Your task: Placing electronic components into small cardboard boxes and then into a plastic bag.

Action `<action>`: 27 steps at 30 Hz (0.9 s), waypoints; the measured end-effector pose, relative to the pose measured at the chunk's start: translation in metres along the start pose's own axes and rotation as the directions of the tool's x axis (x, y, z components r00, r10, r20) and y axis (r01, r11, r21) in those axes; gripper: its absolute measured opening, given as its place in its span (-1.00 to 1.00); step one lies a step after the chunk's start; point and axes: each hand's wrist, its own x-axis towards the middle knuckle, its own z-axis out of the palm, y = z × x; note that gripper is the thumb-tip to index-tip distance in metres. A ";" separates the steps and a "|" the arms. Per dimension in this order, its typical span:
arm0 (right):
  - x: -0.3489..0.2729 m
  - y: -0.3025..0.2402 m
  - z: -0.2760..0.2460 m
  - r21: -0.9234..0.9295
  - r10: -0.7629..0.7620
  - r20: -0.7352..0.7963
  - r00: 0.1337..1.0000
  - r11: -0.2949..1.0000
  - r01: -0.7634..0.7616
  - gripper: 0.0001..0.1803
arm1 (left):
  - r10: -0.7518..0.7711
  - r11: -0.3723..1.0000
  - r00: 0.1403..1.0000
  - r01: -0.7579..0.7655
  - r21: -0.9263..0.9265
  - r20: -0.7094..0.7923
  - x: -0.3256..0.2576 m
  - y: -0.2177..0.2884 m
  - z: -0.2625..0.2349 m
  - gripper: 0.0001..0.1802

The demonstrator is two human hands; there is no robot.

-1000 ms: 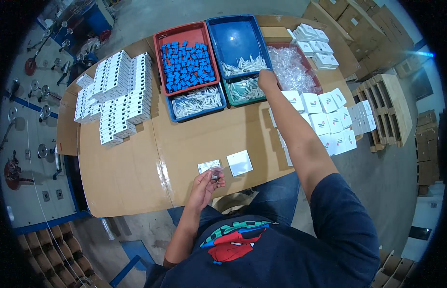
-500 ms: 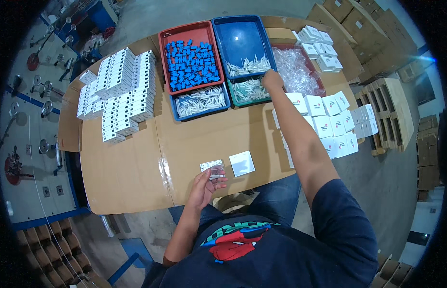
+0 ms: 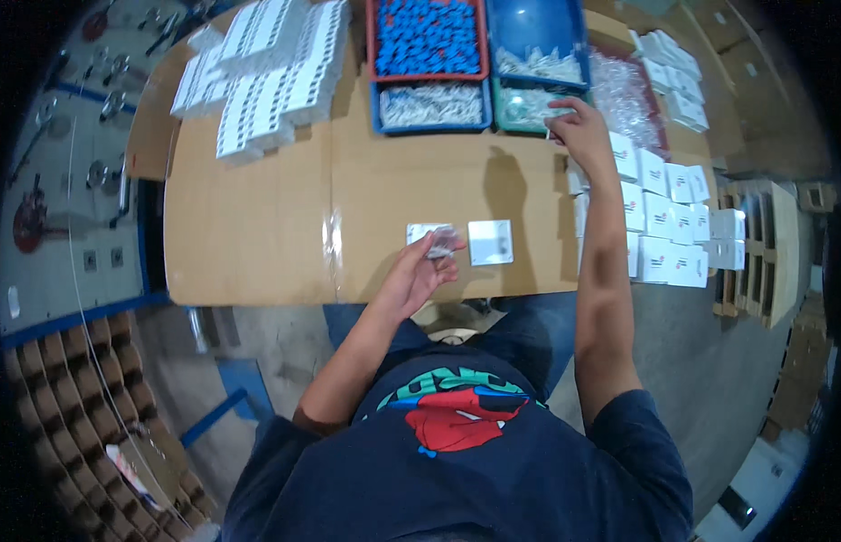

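Note:
Above the front of the cardboard-covered table, my left hand [image 3: 411,282] holds a small clear plastic packet [image 3: 445,240] between thumb and fingers. Under and behind the packet lies a white printed card or box [image 3: 420,231], partly covered. A square white plate [image 3: 490,242] rests just to its right. My right hand [image 3: 581,137] is at the near right corner of the green tray [image 3: 520,125] of small white pieces. Its thumb and fingers are pinched around what looks like a slim white piece [image 3: 549,134], mostly hidden.
Behind are a red tray of blue parts [image 3: 428,38], a blue tray of white pieces [image 3: 431,106] and a larger blue tray [image 3: 536,27]. White boxes stack at left [image 3: 274,90] and right [image 3: 657,217]. Clear plastic bags [image 3: 622,95] fill another tray. A wooden pallet [image 3: 771,253] stands beyond.
The head view has shifted, so the table sits higher in the picture. My right hand has drawn back from the trays of white pieces toward me. My left hand still holds the clear packet.

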 end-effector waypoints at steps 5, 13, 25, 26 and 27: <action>-0.081 0.010 0.052 0.350 -0.044 0.141 0.989 0.937 -0.008 -0.68 | -0.045 0.998 0.999 0.045 -0.033 0.018 -0.002 -0.004 0.006 -0.50; -0.154 -0.016 0.106 0.550 -0.073 0.170 0.983 0.834 -0.033 -0.75 | -0.063 0.994 0.998 0.061 -0.094 -0.015 -0.012 -0.010 0.007 -0.50; -0.165 -0.017 0.111 0.420 -0.157 0.181 0.971 0.905 0.068 -0.78 | -0.078 0.989 0.997 0.076 -0.124 -0.008 -0.014 -0.013 0.008 -0.50; -0.167 -0.017 0.112 0.420 -0.157 0.181 0.971 0.905 0.068 -0.78 | -0.072 0.989 0.997 0.072 -0.127 0.003 -0.014 -0.013 0.010 -0.50; -0.169 -0.017 0.113 0.410 -0.165 0.175 0.971 0.909 0.081 -0.79 | -0.067 0.989 0.998 0.068 -0.130 0.015 -0.014 -0.013 0.011 -0.50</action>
